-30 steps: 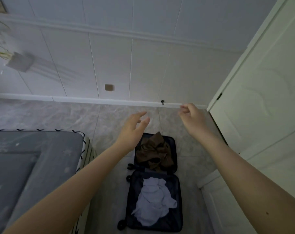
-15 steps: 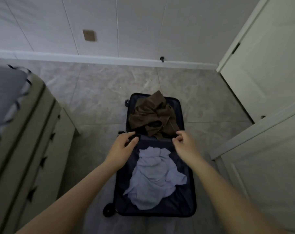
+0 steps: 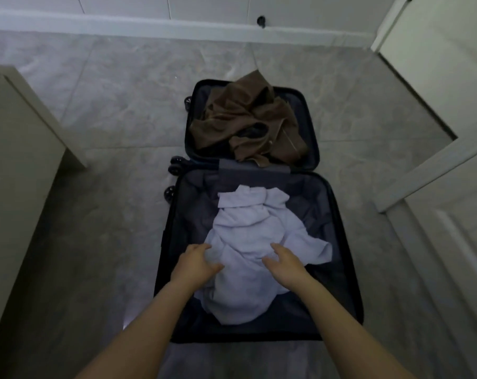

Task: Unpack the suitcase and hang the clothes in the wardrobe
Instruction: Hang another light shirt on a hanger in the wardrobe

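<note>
Dark suitcase (image 3: 338, 242) lies flat & open on grey tile floor (image 3: 109, 110), two halves hinged across the middle of frame. Near half holds a crumpled white garment (image 3: 248, 231); far half, at 12 o'clock from it, holds a bunched brown garment (image 3: 245, 119) w/ one corner poking over the far rim. Wheels (image 3: 174, 165) stick out on the case's 9 o'clock side.

Both arms reach in from 6 o'clock. Left hand (image 3: 196, 265) sits at the white garment's 9 o'clock edge, fingers spread & only slightly bent, thumb pointing in toward the cloth; it's on or just over the fabric, can't tell if actually touching. Nothing gripped. Right hand (image 3: 283, 262) is at approx 3 o'clock of the garment's middle, fingers loosely spread over the cloth, thumb pointing in at the left hand; also nothing pinched or held. Hands near each other, a strip of white fabric between them.

White door (image 3: 445, 64) stands at 2 o'clock of the case, another white panel (image 3: 450, 255) at 3 o'clock. Pale furniture side (image 3: 21, 149) at 9 o'clock. White skirting board (image 3: 150, 23) runs along 12 o'clock w/ a small dark doorstop (image 3: 260, 21) on it.
</note>
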`<state>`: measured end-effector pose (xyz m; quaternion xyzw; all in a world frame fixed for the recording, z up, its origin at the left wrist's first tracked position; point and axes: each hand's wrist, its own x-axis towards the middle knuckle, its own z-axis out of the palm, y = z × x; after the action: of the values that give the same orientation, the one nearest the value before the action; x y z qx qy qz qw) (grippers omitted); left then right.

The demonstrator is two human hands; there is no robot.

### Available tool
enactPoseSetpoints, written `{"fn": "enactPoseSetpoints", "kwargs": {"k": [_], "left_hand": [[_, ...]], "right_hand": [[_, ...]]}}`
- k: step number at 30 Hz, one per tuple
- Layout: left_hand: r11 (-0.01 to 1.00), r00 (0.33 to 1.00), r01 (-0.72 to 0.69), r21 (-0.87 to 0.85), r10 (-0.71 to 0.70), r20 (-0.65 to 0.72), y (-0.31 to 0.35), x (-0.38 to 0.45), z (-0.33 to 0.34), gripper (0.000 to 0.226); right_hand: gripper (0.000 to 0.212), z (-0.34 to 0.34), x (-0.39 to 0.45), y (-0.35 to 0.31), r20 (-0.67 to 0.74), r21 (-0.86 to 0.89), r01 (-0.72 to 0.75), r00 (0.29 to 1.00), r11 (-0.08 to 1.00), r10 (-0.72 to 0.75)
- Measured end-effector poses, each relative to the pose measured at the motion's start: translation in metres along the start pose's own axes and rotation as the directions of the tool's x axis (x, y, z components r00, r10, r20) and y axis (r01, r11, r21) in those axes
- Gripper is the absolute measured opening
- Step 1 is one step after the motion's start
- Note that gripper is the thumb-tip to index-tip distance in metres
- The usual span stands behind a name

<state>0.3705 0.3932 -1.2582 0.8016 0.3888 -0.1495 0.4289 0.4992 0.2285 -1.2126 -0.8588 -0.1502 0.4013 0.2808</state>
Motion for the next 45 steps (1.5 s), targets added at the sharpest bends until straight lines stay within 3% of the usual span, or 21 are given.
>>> {"fn": "enactPoseSetpoints", "kwargs": {"k": [4,8,11,13,16,19,22,26,31,34,36,38,40,45], "left_hand": [[0.995,0.996,0.091,-0.035,-0.09,0.027,-0.013,0.003,0.033,0.088],[0.985,0.993,0.093,-0.146,-0.102,-0.055,-0.001,0.003,0.039,0.014],[0.948,0.983,-0.047,-0.316,-0.011,-0.181,0.031,0.009,0.018,0.02],[0.841,0.974,-0.114,-0.529,-0.011,-0.227,0.068,0.004,-0.008,0.013],[0.629,0.991,-0.081,-0.773,-0.033,-0.13,0.125,-0.008,-0.049,0.014],[0.535,0.983,-0.167,-0.828,0.023,-0.184,0.176,-0.023,-0.103,0.015],[0.395,0.964,-0.265,-0.88,0.086,-0.252,0.222,-0.058,-0.169,0.011],[0.244,0.946,-0.299,-0.923,0.201,-0.253,0.279,-0.13,-0.265,0.013],[0.067,0.938,-0.159,-0.985,0.32,-0.13,0.355,-0.245,-0.396,0.036],[0.086,0.94,-0.187,-0.979,0.304,-0.153,0.388,-0.286,-0.442,0.024],[0.095,0.939,-0.244,-0.965,0.271,-0.21,0.421,-0.328,-0.486,0.043],[0.021,0.937,-0.183,-0.983,0.305,-0.168,0.455,-0.374,-0.529,0.044],[0.036,0.909,-0.221,-0.975,0.369,-0.193,0.488,-0.419,-0.568,0.043],[0.198,0.801,-0.36,-0.912,0.566,-0.194,0.548,-0.541,-0.623,0.051]], "right_hand": [[0.031,0.016,0.005,0.021,0.011,0.005,0.01,1.0,1.0,-0.01],[0.015,0.015,0.012,0.029,0.004,0.063,0.015,1.0,0.998,-0.015],[0.053,0.006,0.014,0.02,0.044,0.052,0.047,0.998,0.998,-0.05],[0.066,-0.007,0.011,0.001,0.047,0.097,0.121,0.991,0.988,-0.126],[0.059,-0.032,0.004,-0.044,-0.002,0.139,0.225,0.974,0.964,-0.227],[0.053,-0.069,-0.012,-0.1,-0.209,0.171,0.323,0.935,0.931,-0.286],[0.008,-0.116,-0.044,-0.167,-0.363,0.195,0.393,0.88,0.899,-0.306],[0.02,-0.178,-0.113,-0.268,-0.529,0.225,0.498,0.784,0.838,-0.324],[0.027,-0.26,-0.226,-0.401,-0.62,0.188,0.571,0.7,0.799,-0.354],[0.03,-0.299,-0.285,-0.456,-0.673,0.192,0.6,0.657,0.777,-0.341],[0.027,-0.331,-0.337,-0.501,-0.69,0.186,0.619,0.635,0.763,-0.347],[0.029,-0.361,-0.388,-0.544,-0.714,0.175,0.643,0.604,0.745,-0.353],[0.032,-0.389,-0.441,-0.587,-0.732,0.166,0.671,0.575,0.723,-0.365],[0.031,-0.433,-0.553,-0.668,-0.791,0.083,0.744,0.454,0.663,-0.41]]}}
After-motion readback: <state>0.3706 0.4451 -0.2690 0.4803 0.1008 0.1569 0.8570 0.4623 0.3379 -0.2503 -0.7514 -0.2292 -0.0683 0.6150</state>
